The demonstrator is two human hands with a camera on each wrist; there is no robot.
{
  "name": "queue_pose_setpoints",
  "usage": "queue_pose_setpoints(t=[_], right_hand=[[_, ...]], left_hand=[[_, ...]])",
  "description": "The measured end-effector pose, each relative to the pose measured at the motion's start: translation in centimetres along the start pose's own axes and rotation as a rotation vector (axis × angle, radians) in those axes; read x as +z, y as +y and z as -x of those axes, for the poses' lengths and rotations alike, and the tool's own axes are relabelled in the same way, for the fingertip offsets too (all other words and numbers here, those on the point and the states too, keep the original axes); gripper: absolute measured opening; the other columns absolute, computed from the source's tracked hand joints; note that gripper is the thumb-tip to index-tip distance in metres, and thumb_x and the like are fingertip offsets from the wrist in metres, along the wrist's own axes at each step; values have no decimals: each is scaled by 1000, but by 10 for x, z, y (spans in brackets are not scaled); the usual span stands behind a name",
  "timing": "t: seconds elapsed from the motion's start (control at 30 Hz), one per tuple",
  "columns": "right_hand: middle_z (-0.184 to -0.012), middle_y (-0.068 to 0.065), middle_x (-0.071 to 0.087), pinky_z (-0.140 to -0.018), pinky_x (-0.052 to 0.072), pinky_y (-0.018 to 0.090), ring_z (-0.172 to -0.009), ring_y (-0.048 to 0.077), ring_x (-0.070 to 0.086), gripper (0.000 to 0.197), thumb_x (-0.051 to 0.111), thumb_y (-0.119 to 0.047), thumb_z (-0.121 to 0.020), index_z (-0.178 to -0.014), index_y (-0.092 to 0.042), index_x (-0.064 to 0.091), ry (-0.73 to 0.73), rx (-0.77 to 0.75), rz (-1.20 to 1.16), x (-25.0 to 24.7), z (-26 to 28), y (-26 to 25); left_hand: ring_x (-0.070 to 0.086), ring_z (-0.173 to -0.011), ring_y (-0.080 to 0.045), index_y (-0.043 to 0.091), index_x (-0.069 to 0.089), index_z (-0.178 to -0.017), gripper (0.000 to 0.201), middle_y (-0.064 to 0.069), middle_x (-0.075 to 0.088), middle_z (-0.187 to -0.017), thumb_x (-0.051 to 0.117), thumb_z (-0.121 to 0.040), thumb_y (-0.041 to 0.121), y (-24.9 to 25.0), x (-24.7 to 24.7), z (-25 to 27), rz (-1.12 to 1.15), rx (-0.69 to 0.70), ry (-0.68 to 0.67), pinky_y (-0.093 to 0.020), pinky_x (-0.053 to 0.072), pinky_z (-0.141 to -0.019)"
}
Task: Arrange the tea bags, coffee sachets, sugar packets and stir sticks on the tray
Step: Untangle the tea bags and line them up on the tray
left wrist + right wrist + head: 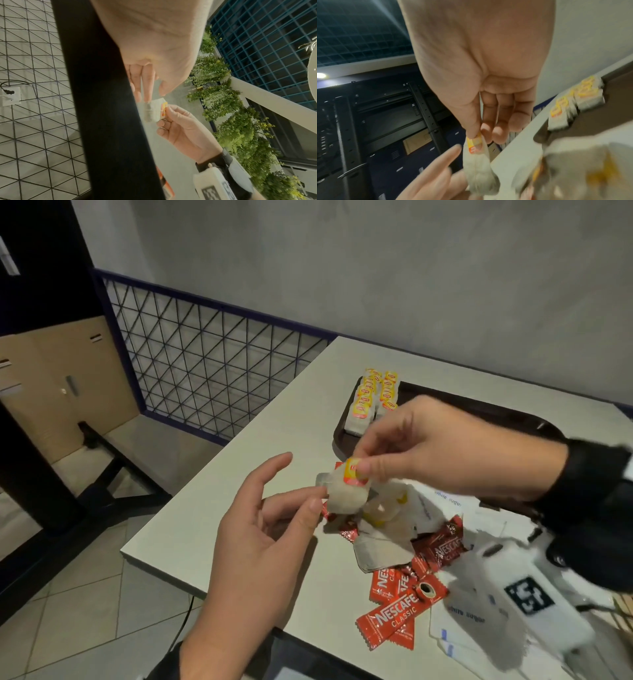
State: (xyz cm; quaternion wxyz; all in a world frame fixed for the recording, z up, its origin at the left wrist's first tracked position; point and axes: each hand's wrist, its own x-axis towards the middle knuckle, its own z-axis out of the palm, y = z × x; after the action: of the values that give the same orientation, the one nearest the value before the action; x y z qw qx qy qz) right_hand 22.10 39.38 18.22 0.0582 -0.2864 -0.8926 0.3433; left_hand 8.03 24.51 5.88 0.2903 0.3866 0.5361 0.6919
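My right hand (pixel 359 469) pinches the yellow and red tag of a tea bag (pixel 344 498) and holds it above the table, just left of the loose pile. My left hand (pixel 308 498) is beside it, straight fingertips (pixel 147 94) touching the bag's (pixel 153 111) edge, thumb apart. In the right wrist view the bag (pixel 479 175) hangs from the pinch (pixel 475 135). Two rows of tea bags (pixel 373 402) stand at the left end of the dark brown tray (pixel 340 440). Red coffee sachets (pixel 397 611), white sugar packets (pixel 462 625) and more tea bags (pixel 380 542) lie mixed on the table.
The pale table (pixel 212 508) ends close to my left hand, with tiled floor below. A blue wire-mesh railing (pixel 212 364) runs behind its left side. A white device (pixel 524 594) sits on my right wrist. The grey wall stands behind the tray.
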Motion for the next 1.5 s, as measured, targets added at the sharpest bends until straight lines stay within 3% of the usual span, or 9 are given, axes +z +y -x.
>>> queue_pose_setpoints(t=[0.1, 0.23, 0.4, 0.53, 0.77, 0.93, 1.17, 1.37, 1.5], right_hand=[[-74, 1, 76, -72, 58, 38, -67, 12, 67, 9, 76, -25, -90, -87, -16, 76, 139, 62, 153, -37, -18, 17], [-75, 9, 77, -77, 62, 41, -76, 23, 76, 10, 71, -19, -94, -90, -9, 72, 240, 238, 265, -73, -44, 61], [-89, 18, 77, -74, 63, 30, -78, 22, 77, 15, 68, -13, -97, -101, 2, 67, 126, 365, 153, -84, -66, 90], [-100, 23, 76, -81, 63, 33, -89, 27, 76, 20, 64, -7, -97, -110, 8, 63, 21, 424, -7, -78, -87, 96], [-101, 25, 75, -89, 61, 44, -86, 31, 75, 6, 59, 0, -98, -104, -1, 61, 123, 608, -34, -77, -117, 110], [-104, 25, 73, -79, 64, 40, -88, 31, 77, 23, 71, -8, -92, -111, 4, 65, 239, 679, -129, -74, -125, 118], [-108, 22, 73, -80, 63, 33, -94, 29, 75, 23, 71, 3, -88, -111, 7, 67, 237, 679, -216, -64, -124, 114], [-117, 26, 69, -63, 63, 27, -90, 28, 73, 28, 67, 2, -91, -119, 6, 62, 235, 691, -258, -63, -124, 109], [-108, 17, 68, -66, 59, 33, -82, 23, 67, 28, 70, -12, -91, -116, -7, 60, 301, 600, 127, -69, -116, 103]], left_hand=[[73, -101, -17, 37, 56, -128, 50, 11, 79, -104, 70, -81, 31, -4, -1, -3, -48, 16, 11, -47, 54, -97], [73, -100, -17, 37, 66, -114, 30, 7, 79, -102, 77, -86, 29, -9, -1, -3, -65, 37, 7, -48, 54, -96], [75, -88, -20, 36, 74, -90, 17, -1, 79, -92, 76, -73, 34, -6, 3, -3, -56, 66, 34, -43, 56, -85], [75, -78, -27, 28, 76, -83, 19, -6, 78, -85, 73, -69, 40, -9, 2, -4, -67, 93, 22, -49, 58, -81], [72, -72, -23, 26, 77, -79, 29, -7, 75, -75, 67, -62, 47, -14, 2, -4, -104, 111, 30, -28, 56, -72], [70, -73, -26, 29, 77, -80, 29, -4, 76, -74, 67, -61, 49, -17, 2, -6, -156, 122, 38, -26, 57, -71], [70, -71, -27, 30, 76, -81, 25, -3, 75, -73, 67, -65, 48, -19, 3, -9, -205, 175, 63, -33, 58, -70], [69, -70, -28, 29, 76, -78, 25, -5, 74, -72, 67, -63, 47, -17, 5, -10, -170, 146, 71, -26, 57, -70], [67, -72, -31, 28, 75, -78, 25, -6, 74, -72, 67, -64, 46, -14, 6, -10, -134, 129, 59, -30, 56, -69]])
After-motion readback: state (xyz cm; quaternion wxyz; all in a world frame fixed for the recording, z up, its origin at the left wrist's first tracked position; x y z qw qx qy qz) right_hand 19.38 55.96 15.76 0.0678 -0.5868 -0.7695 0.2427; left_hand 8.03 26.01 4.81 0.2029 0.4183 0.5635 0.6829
